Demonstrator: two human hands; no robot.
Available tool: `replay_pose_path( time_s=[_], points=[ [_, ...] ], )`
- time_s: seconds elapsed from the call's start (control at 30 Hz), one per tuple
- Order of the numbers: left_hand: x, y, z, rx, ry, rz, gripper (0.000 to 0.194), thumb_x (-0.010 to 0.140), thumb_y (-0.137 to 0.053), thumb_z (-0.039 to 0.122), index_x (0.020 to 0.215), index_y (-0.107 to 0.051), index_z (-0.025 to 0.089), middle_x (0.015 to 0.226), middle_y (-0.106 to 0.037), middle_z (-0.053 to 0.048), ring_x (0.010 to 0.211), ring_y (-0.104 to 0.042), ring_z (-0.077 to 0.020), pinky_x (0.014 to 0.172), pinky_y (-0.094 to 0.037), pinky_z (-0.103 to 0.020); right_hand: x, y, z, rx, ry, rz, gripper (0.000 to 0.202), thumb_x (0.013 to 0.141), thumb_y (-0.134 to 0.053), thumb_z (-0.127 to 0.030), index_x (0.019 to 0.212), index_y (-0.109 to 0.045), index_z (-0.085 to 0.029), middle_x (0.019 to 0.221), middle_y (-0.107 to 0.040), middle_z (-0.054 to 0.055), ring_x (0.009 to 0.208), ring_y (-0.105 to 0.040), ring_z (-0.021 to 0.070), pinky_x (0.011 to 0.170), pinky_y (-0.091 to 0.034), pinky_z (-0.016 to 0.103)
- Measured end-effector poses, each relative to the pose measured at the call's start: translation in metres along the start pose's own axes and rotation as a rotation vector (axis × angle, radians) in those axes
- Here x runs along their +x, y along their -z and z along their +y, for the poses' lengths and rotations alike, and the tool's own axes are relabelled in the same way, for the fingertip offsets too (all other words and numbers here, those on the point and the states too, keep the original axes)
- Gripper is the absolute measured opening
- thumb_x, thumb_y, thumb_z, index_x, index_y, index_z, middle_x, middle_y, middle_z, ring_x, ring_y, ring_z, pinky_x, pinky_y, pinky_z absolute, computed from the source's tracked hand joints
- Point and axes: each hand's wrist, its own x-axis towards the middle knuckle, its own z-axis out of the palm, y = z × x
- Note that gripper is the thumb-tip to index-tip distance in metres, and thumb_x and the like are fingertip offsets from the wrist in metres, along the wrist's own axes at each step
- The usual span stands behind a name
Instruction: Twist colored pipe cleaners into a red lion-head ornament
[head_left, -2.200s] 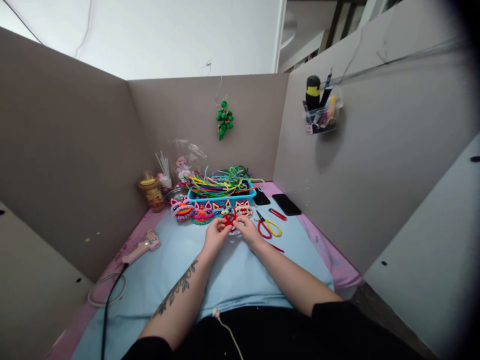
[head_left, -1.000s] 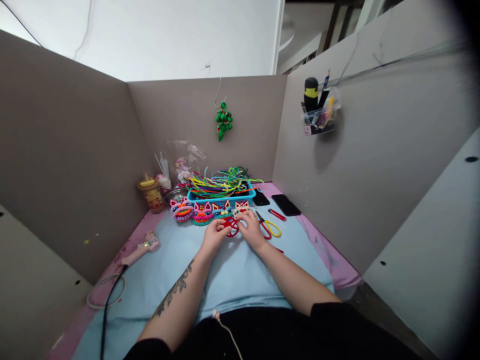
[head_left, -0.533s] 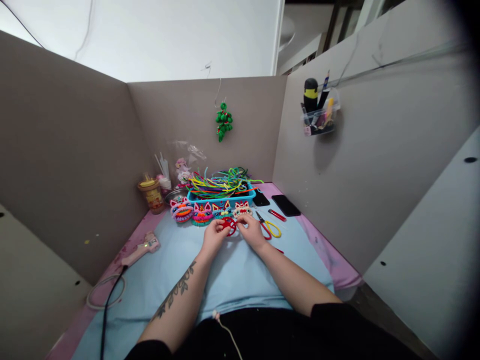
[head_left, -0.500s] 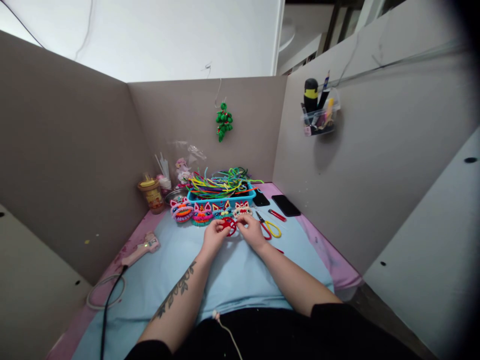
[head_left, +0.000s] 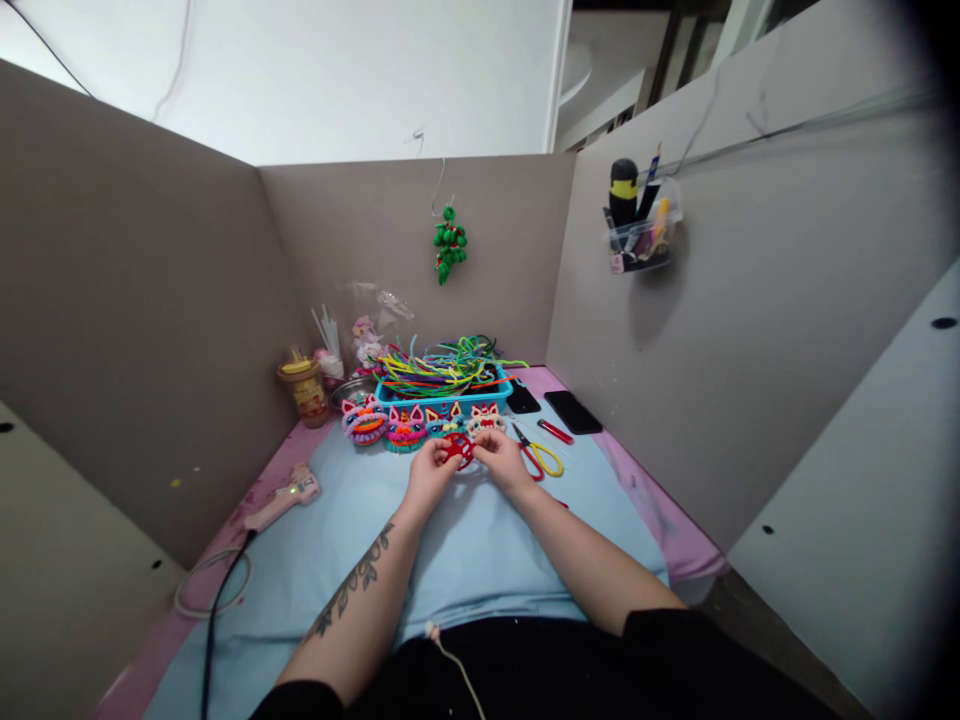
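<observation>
Head view: at the centre of the frame, the left hand (head_left: 429,473) and the right hand (head_left: 502,463) hold opposite sides of a red openwork piece (head_left: 458,453) (roughly round in outline), each with thumb and fingers pinched on it. Just beyond, four multicoloured animal heads (head_left: 406,430) stand in a row before a blue basket (head_left: 480,399) heaped with coloured stems. Right of centre lie red-and-yellow-handled scissors (head_left: 555,461); lower left, a pink glue gun (head_left: 281,503).

From here I see a lidded cup (head_left: 306,393) by the left partition (head_left: 135,290), a black smartphone (head_left: 573,411), and a hanging green ornament (head_left: 449,241).
</observation>
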Motion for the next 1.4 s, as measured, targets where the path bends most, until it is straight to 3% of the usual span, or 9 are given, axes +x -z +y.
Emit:
replay_pose_path(
  time_s=[0.23, 0.47, 0.67, 0.87, 1.0, 1.2, 1.4],
  points=[
    [-0.003, 0.0, 0.006, 0.017, -0.04, -0.026, 0.027, 0.056, -0.07, 0.026, 0.077, -0.054, 0.017, 0.061, -0.056, 0.003, 0.051, -0.05, -0.0089, 0.05, -0.037, -0.019, 0.002, 0.002, 0.002, -0.105, -0.016, -0.031, 0.006, 0.062, -0.059, -0.024, 0.063, -0.058, -0.018, 0.059, -0.055, -0.004, 0.056, -0.048, 0.011, 0.057, -0.04, 0.024],
    [-0.002, 0.0, 0.006, 0.016, -0.073, -0.043, 0.027, 0.06, -0.069, 0.027, 0.079, -0.052, 0.017, 0.059, -0.054, 0.004, 0.049, -0.046, -0.0078, 0.048, -0.033, -0.019, 0.003, 0.007, 0.003, -0.207, 0.068, 0.009, 0.003, 0.059, -0.062, -0.022, 0.06, -0.062, -0.019, 0.071, -0.059, 0.0, 0.075, -0.055, 0.0171, 0.074, -0.043, 0.031],
    [-0.001, 0.0, 0.006, -0.04, -0.029, -0.073, 0.03, 0.059, -0.07, 0.029, 0.079, -0.052, 0.017, 0.06, -0.055, 0.004, 0.052, -0.051, -0.0095, 0.052, -0.038, -0.02, 0.002, 0.004, 0.008, -0.235, 0.098, -0.022, 0.004, 0.062, -0.062, -0.022, 0.063, -0.065, -0.02, 0.087, -0.06, 0.004, 0.088, -0.057, 0.0197, 0.076, -0.045, 0.034],
    [0.0, 0.003, 0.007, -0.097, 0.042, -0.015, 0.034, 0.056, -0.071, 0.03, 0.08, -0.051, 0.017, 0.059, -0.056, 0.004, 0.054, -0.054, -0.0104, 0.055, -0.041, -0.021, -0.011, -0.002, -0.007, -0.559, 0.359, -0.074, 0.016, 0.069, -0.056, -0.016, 0.079, -0.067, -0.023, 0.107, -0.053, 0.007, 0.105, -0.048, 0.022, 0.094, -0.037, 0.041],
    [0.001, 0.004, 0.003, -0.127, 0.074, -0.003, 0.038, 0.055, -0.073, 0.031, 0.082, -0.051, 0.016, 0.06, -0.057, 0.004, 0.055, -0.055, -0.0101, 0.056, -0.041, -0.021, -0.015, -0.004, -0.014, -0.654, 0.416, -0.107, 0.019, 0.067, -0.061, -0.019, 0.085, -0.065, -0.022, 0.118, -0.046, 0.008, 0.113, -0.04, 0.0262, 0.098, -0.033, 0.046],
    [0.001, 0.003, 0.002, -0.157, 0.095, -0.006, 0.04, 0.054, -0.074, 0.033, 0.082, -0.051, 0.016, 0.058, -0.057, 0.004, 0.054, -0.055, -0.0098, 0.057, -0.04, -0.021, -0.013, -0.003, -0.012, -0.618, 0.407, -0.03, 0.021, 0.073, -0.055, -0.017, 0.091, -0.063, -0.023, 0.112, -0.05, 0.008, 0.109, -0.044, 0.0242, 0.096, -0.035, 0.044],
    [0.0, 0.003, 0.003, -0.156, 0.12, -0.016, 0.039, 0.054, -0.075, 0.031, 0.081, -0.051, 0.016, 0.056, -0.059, 0.004, 0.052, -0.056, -0.0097, 0.056, -0.04, -0.021, -0.015, -0.001, -0.022, -0.582, 0.446, 0.055, 0.01, 0.078, -0.055, -0.024, 0.08, -0.065, -0.023, 0.096, -0.055, 0.006, 0.099, -0.05, 0.0219, 0.091, -0.038, 0.041]
  ],
)
